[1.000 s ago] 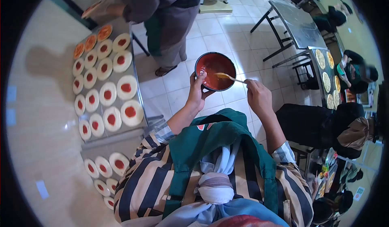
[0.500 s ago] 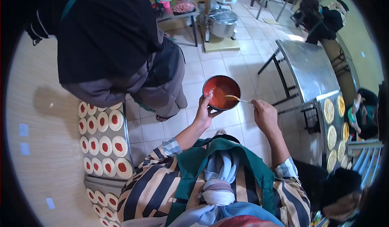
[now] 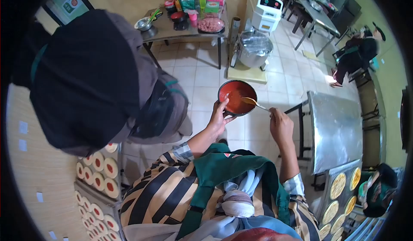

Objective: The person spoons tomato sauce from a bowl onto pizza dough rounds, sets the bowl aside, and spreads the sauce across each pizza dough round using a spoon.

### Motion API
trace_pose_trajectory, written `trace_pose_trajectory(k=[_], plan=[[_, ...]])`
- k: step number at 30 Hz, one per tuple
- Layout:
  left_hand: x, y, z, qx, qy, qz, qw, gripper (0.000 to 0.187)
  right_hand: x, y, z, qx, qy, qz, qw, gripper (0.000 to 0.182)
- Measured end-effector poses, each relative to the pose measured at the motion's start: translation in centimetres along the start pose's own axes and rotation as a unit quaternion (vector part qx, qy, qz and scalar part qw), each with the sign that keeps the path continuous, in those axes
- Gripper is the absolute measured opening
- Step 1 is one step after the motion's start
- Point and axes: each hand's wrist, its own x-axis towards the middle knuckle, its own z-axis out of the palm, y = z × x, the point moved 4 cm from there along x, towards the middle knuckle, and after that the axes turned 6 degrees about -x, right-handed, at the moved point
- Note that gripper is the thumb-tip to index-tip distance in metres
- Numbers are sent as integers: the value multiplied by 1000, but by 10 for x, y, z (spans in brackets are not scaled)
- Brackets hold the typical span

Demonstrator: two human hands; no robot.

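Note:
A bowl (image 3: 237, 85), dark outside and red inside, is held in front of me with red sauce in it. My left hand (image 3: 218, 119) grips its near left side, thumb over the rim. Between the fingers of my right hand (image 3: 282, 125) is the handle of a spoon (image 3: 257, 104), whose head rests in the sauce. At the left, trays carry rows of pale dough rounds (image 3: 98, 182) topped with red sauce.
A person in black (image 3: 90, 81) stands close at left. Behind are a supply table (image 3: 172, 33) and a mixer (image 3: 254, 47). At right are a metal table (image 3: 337, 129), trays of topped rounds (image 3: 330, 212) and another person (image 3: 378, 189). More people are at the back right.
The view has shifted, showing more of the back table and mixer. The person at left appears lower and further left, covering part of the trays. The bowl and spoon remain in my hands.

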Motion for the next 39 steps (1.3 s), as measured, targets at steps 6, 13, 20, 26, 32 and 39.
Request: trace_pose_trajectory(k=[6, 13, 20, 26, 32, 39], plan=[[111, 22, 49, 15, 6, 17, 1000, 71, 108, 59, 35, -59, -131, 27, 989, 18], [210, 63, 88, 4, 25, 26, 999, 70, 218, 115, 67, 5, -134, 17, 991, 14], [290, 106, 89, -47, 111, 80, 989, 63, 348, 146, 145, 72, -184, -98, 975, 12], [333, 145, 60, -133, 197, 146, 960, 61, 450, 133, 218, 244, -275, -101, 925, 14], [394, 230, -12, -211, 249, 238, 915, 58, 540, 103, 313, 549, -374, 71, 744, 15], [515, 367, -168, -195, 331, 288, 877, 69, 607, 83, 358, 537, -319, 204, 753, 14]])
